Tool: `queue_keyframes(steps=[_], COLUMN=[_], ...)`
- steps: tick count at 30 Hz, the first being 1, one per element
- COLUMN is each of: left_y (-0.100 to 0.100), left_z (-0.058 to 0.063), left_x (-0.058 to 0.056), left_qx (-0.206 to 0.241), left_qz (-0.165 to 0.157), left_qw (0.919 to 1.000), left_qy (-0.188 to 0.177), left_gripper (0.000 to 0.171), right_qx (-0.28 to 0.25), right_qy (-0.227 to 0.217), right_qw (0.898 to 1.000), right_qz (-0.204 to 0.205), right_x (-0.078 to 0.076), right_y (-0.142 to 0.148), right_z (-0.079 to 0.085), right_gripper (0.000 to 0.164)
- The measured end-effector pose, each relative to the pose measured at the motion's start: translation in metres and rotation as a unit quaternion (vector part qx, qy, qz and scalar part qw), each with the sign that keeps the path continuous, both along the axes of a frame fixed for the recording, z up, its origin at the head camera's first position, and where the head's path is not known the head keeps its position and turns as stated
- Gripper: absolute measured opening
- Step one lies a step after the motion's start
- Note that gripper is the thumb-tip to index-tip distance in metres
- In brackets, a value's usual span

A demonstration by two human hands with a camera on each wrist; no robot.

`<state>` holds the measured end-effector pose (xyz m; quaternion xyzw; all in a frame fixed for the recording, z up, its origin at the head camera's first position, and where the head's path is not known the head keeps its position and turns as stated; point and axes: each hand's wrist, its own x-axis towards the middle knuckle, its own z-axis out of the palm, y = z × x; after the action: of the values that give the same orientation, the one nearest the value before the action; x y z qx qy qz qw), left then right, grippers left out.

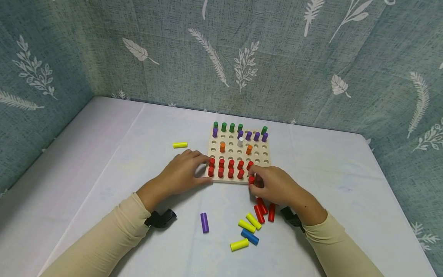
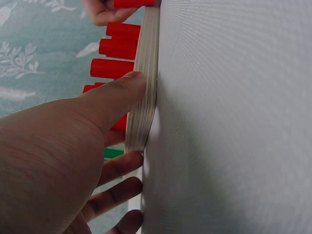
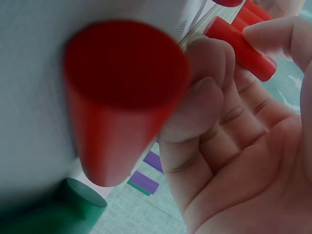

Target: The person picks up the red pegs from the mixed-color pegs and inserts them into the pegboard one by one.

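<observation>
A light wooden pegboard [image 1: 238, 156] lies on the table with two rows of upright red pegs [image 1: 230, 168] along its near side. At its front right corner my right hand [image 1: 275, 184] pinches a red peg [image 3: 241, 48] upright between thumb and fingers. The peg's lower end is right at the board. My left hand [image 1: 181, 173] rests on the left front corner. In the left wrist view its thumb [image 2: 119, 95] presses the front edge, with the other fingers [image 2: 122, 192] extended along the side. Green, purple, orange and white pegs stand farther back on the board.
Loose red pegs [image 1: 259, 214] lie below my right hand. Nearer are yellow pegs [image 1: 247, 226], a blue peg [image 1: 250, 236] and a purple peg [image 1: 205, 222]. Another yellow peg [image 1: 180, 145] lies left of the board. A green peg [image 3: 80, 207] shows close to the right wrist.
</observation>
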<state>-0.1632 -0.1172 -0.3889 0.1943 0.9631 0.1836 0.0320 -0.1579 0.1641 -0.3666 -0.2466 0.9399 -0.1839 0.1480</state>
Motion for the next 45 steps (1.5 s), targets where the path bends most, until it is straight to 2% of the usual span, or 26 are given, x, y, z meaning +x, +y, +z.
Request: queue_keyframes(steps=[24,38,45], left_y=[-0.0005,-0.0004,-0.0006], left_z=[-0.0002,0.0,0.0011], left_x=[0.0004,0.0016,0.0015], left_qx=[0.004,0.004,0.005], left_qz=[-0.006,-0.004,-0.004], left_qw=[1.0,1.0,1.0], left_qy=[0.005,0.003,0.003], left_gripper=[0.061,0.061,0.061], right_qx=[0.003,-0.027,-0.033], right_qy=[0.004,-0.039,-0.019], right_qw=[1.0,0.999,0.999], right_qz=[0.009,-0.001,-0.002], right_x=[-0.0011,-0.0018,-0.0026], right_y=[-0.0002,0.0055,0.0066], right_z=[-0.0026,0.0048,0.0057], right_gripper=[0.019,0.023,0.022])
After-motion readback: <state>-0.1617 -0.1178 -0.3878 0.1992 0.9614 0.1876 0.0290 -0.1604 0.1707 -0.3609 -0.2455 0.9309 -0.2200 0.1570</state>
